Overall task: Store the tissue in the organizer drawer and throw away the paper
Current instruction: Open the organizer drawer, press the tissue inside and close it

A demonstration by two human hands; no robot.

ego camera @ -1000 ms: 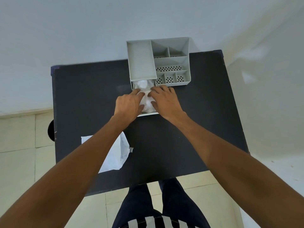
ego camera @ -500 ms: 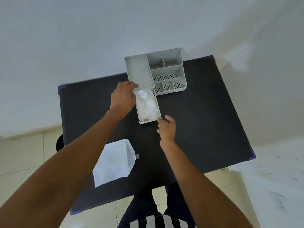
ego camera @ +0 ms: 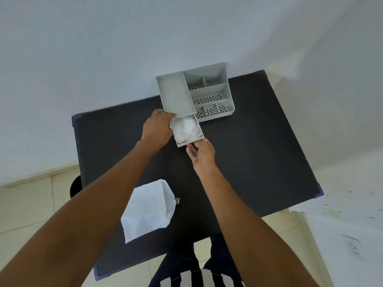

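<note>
Since half a second back: right hand up from the bare tabletop to the front of the drawer, fingertips now at its front panel; drawer pushed further in, less of it showing; left hand unmoved at the organizer's front left corner.

Black table: matte, rectangular, blue protectors on its corners, set against a plain pale wall. Tiled floor below, cream and smooth.

Grey organizer at the far edge of the table: hard plastic, boxy, one long plain lid-like section on the left, open compartments on the right with perforated floors of small dark holes. Drawer under the left section, part way out, shallow and rectangular, same grey plastic.

White paper near the front left of the table: thin, creased, bag-like, one corner folded, lying flat just beside the left forearm, well apart from both hands.

Tissue inside the drawer: white, soft, crumpled into a loose mound, between the two hands, touching neither that can be seen.

Left hand curled, knuckles up, pressed against the drawer's left wall and the organizer body, fingers hidden under the palm; whether closed on anything, cannot tell. Right hand loosely spread, fingers extended toward the drawer front, gripping nothing.

No readable brand, label or writing anywhere.
</note>
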